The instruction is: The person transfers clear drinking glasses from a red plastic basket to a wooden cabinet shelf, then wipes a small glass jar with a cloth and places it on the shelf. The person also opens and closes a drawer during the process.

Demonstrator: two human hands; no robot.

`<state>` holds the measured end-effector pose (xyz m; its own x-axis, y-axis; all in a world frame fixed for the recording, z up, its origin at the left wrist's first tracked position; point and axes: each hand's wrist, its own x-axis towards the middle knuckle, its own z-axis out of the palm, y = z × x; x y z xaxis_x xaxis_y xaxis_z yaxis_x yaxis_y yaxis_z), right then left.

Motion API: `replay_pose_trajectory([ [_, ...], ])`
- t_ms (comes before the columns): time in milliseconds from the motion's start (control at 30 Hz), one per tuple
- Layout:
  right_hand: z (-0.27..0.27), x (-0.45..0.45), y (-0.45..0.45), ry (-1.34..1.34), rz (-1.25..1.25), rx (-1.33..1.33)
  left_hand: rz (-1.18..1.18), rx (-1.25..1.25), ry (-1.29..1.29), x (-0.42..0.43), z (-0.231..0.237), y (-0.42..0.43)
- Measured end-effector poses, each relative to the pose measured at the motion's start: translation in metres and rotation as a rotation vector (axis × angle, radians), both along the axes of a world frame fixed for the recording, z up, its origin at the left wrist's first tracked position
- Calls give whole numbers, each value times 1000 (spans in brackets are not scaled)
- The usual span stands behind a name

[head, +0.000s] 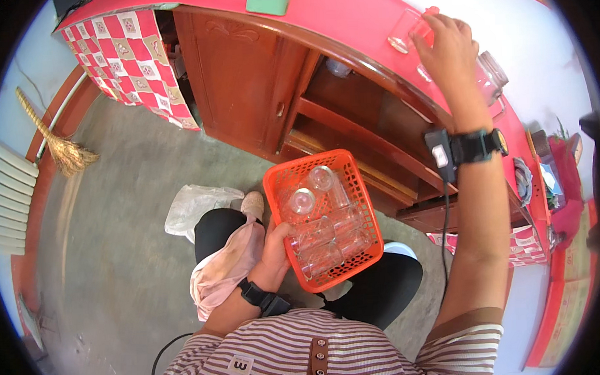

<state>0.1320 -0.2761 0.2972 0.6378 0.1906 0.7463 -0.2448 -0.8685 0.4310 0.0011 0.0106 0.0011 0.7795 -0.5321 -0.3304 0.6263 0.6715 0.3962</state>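
Note:
My left hand [275, 250] grips the left rim of an orange-red plastic basket [324, 285], which rests over my lap. Several clear drinking glasses lie on their sides in it, such as one glass [320, 261] near its front. Two more, including this glass [302, 201], show round ends toward me. On the red-topped cabinet, my right hand [446, 46] has its thumb and fingers around a reddish see-through item [425, 30]; whether they grip it is unclear. Just left of it is a clear glass [402, 32]. Nearer my wrist stands a glass jug with a handle [489, 79].
Below the red top [333, 10] is a brown wooden cabinet [241, 75] with open compartments. A green item [267, 1] sits at its far edge. A pink cloth [229, 279] drapes my left knee, beside a white plastic bag [196, 208]. A straw broom [63, 146] leans left.

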Motion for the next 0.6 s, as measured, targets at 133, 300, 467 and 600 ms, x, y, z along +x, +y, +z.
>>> replay_pose_trajectory([
  [133, 2, 28, -20, 215, -214, 37, 2, -30, -41, 1, 3, 0],
  [300, 4, 53, -37, 236, -327, 101, -4, -24, -24, 1, 6, 1],
  [467, 10, 53, -43, 246, -285, 216, 2, -52, -49, 2, 4, 1],
  [600, 16, 48, -30, 232, -235, 251, 1, -17, -22, 2, 3, -1],
])
